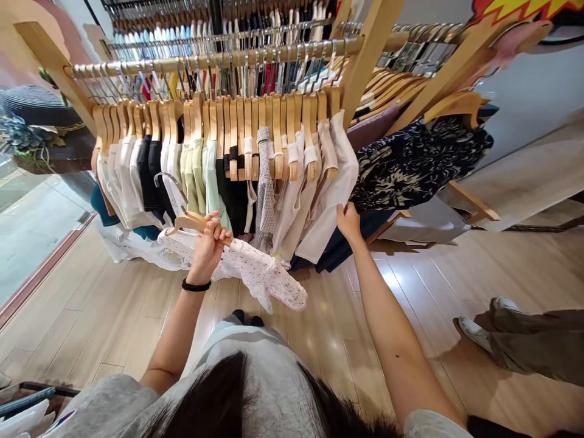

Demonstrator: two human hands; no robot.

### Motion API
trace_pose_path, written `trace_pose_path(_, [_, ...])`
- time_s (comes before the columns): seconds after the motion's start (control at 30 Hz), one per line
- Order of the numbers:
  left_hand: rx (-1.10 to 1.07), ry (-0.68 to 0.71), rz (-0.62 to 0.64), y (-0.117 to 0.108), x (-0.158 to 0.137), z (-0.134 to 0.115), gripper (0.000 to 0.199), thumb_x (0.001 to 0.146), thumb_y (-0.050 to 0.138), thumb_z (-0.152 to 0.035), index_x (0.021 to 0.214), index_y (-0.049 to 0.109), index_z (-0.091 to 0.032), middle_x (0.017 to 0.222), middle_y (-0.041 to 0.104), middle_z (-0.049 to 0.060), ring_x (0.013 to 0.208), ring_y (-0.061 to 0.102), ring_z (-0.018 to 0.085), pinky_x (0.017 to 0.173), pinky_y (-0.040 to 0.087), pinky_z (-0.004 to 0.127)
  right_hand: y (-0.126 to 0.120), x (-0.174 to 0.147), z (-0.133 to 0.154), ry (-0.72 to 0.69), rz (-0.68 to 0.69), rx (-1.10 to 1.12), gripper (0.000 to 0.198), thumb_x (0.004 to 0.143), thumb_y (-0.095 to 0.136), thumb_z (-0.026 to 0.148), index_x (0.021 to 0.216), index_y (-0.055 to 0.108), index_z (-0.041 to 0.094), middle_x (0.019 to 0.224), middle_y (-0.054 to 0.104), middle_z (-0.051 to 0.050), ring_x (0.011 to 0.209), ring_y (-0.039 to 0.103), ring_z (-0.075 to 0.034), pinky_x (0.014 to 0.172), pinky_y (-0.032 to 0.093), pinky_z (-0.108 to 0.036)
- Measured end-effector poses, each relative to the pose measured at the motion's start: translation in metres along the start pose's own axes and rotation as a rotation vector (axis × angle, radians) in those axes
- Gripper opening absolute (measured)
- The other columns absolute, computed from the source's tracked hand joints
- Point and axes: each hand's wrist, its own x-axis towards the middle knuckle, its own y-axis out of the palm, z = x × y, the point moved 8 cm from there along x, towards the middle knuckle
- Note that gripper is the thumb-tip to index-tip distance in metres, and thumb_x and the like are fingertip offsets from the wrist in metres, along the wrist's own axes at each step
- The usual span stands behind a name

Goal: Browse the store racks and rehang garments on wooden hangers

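My left hand (pixel 208 248) is closed around a wooden clothes hanger (pixel 190 220), whose metal hook points up and to the left. From that hanger droops a pale pink garment (pixel 269 274) with small dark specks. At the right end of the rail, my right hand (pixel 349 220) pinches the edge of a white garment (pixel 335 176) that hangs there. Between my hands hang several tops on wooden hangers, among them a grey checked garment (pixel 265 188), a mint green one (pixel 211 173) and a black one (pixel 237 207).
A wooden rack rail (pixel 219 62) runs across in front of me. A dark patterned dress (pixel 410 164) hangs off the rack's right side. At left is a dark wide-brimmed hat (pixel 36 109). Another person's legs (pixel 533 340) stand at right on the wooden floor (pixel 319 340).
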Motion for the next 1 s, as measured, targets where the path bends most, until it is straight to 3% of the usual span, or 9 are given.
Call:
trace_pose_path(0.13, [0.002,0.018,-0.032,-0.015,-0.003,-0.006,0.017,0.085,0.077,-0.014,0.095,0.064,-0.018,0.049,0.035,-0.013,0.044,0.04,0.005,0.056,0.046,0.018,0.025,-0.009,-0.01,0.069,0.052,-0.015,0.035,0.087,0.059,0.031,0.116,0.062,0.012,0.11,0.072,-0.021,0.107,0.067,-0.036,0.096,0.05,-0.044])
trace_pose_path(0.33, [0.006,0.047,-0.103,-0.037,-0.009,-0.014,0.021,0.082,0.078,-0.013,0.096,0.064,-0.016,0.048,0.037,-0.013,0.044,0.039,0.004,0.056,0.046,0.018,0.042,-0.03,-0.028,0.156,0.11,-0.04,0.032,0.09,0.054,0.041,0.094,0.072,0.014,0.09,0.073,-0.023,0.104,0.069,-0.04,0.092,0.053,-0.051])
trace_pose_path(0.47, [0.042,0.067,-0.152,-0.05,-0.012,-0.022,0.022,0.083,0.079,-0.015,0.098,0.063,-0.017,0.049,0.037,-0.013,0.043,0.038,0.004,0.058,0.047,0.018,0.047,-0.049,-0.029,0.158,0.19,-0.026,0.041,0.089,0.058,0.054,0.072,0.069,0.019,0.061,0.065,-0.017,0.077,0.072,-0.037,0.076,0.058,-0.049])
trace_pose_path(0.57, [0.068,0.079,-0.168,-0.058,-0.013,-0.024,0.023,0.084,0.08,-0.017,0.098,0.063,-0.018,0.05,0.037,-0.013,0.043,0.039,0.004,0.059,0.048,0.019,0.068,-0.063,-0.008,0.095,0.286,0.03,0.044,0.082,0.067,0.063,0.067,0.067,0.021,0.049,0.058,-0.009,0.058,0.067,-0.03,0.061,0.058,-0.042])
trace_pose_path(0.67, [0.073,0.099,-0.154,-0.06,-0.014,-0.025,0.022,0.084,0.081,-0.017,0.098,0.064,-0.019,0.051,0.039,-0.013,0.044,0.04,0.004,0.06,0.048,0.018,0.102,-0.069,0.03,0.02,0.314,0.094,0.046,0.079,0.069,0.066,0.078,0.069,0.02,0.062,0.066,-0.009,0.067,0.07,-0.03,0.067,0.059,-0.04])
trace_pose_path(0.8, [0.067,0.112,-0.14,-0.06,-0.017,-0.027,0.022,0.083,0.081,-0.016,0.096,0.063,-0.019,0.05,0.039,-0.013,0.044,0.04,0.004,0.059,0.048,0.018,0.141,-0.062,0.072,-0.013,0.234,0.138,0.051,0.085,0.061,0.063,0.101,0.068,0.015,0.1,0.072,-0.021,0.107,0.068,-0.036,0.093,0.054,-0.045])
trace_pose_path(0.9, [0.061,0.122,-0.147,-0.063,-0.02,-0.032,0.022,0.083,0.079,-0.015,0.098,0.064,-0.018,0.05,0.04,-0.012,0.045,0.04,0.004,0.06,0.049,0.018,0.146,-0.058,0.075,0.016,0.151,0.143,0.056,0.095,0.038,0.061,0.108,0.064,0.013,0.108,0.07,-0.025,0.114,0.063,-0.036,0.1,0.049,-0.05])
trace_pose_path(1.0, [0.06,0.134,-0.161,-0.069,-0.021,-0.037,0.022,0.082,0.08,-0.016,0.098,0.065,-0.018,0.049,0.04,-0.012,0.044,0.04,0.004,0.06,0.049,0.018,0.129,-0.063,0.059,0.01,0.118,0.149,0.058,0.099,0.025,0.06,0.104,0.062,0.016,0.102,0.071,-0.021,0.108,0.065,-0.033,0.095,0.051,-0.045])
